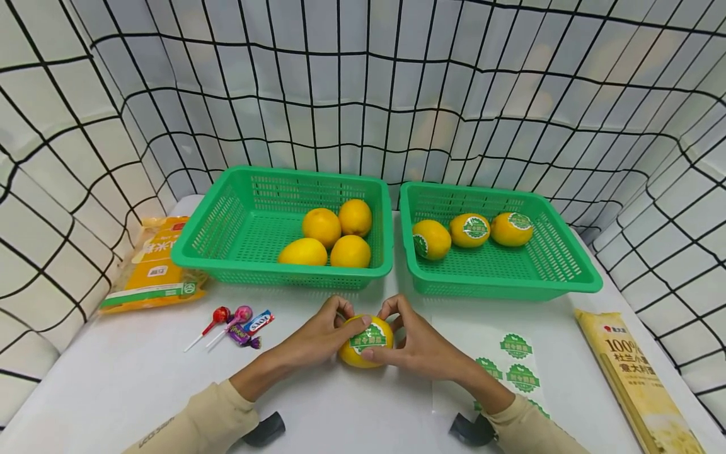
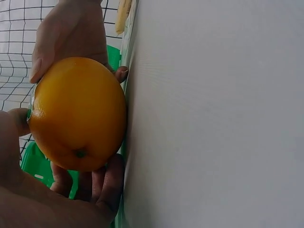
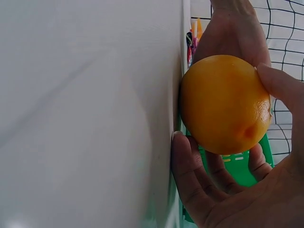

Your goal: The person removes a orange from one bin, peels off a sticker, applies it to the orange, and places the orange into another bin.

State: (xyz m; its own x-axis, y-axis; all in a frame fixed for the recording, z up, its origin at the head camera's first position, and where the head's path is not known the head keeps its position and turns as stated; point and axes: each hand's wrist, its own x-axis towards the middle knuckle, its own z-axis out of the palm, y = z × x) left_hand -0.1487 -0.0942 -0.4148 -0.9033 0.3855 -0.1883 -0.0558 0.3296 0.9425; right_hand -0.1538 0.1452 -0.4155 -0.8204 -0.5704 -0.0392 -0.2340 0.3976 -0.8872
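Between the two hands an orange (image 1: 356, 359) rests on the white table, with a green-and-white label sticker (image 1: 371, 338) on its upper face. The left hand (image 1: 317, 333) holds it from the left, its thumb pressing the sticker's top edge. From the right side, the right hand (image 1: 424, 347) grips the fruit, thumb on the sticker's lower edge. Curled fingers show around the orange (image 2: 78, 114) in the left wrist view. The right wrist view shows the orange (image 3: 223, 102) between both hands too; the sticker's face is turned away there.
The left green basket (image 1: 227, 230) holds several oranges without visible stickers; the right green basket (image 1: 558, 265) holds three labelled ones. A sticker sheet (image 1: 448, 394) lies partly under the right forearm. Lollipops (image 1: 242, 314), wrapped candies (image 1: 241, 336), a yellow food bag (image 1: 150, 268) and a pasta pack (image 1: 635, 378) lie around.
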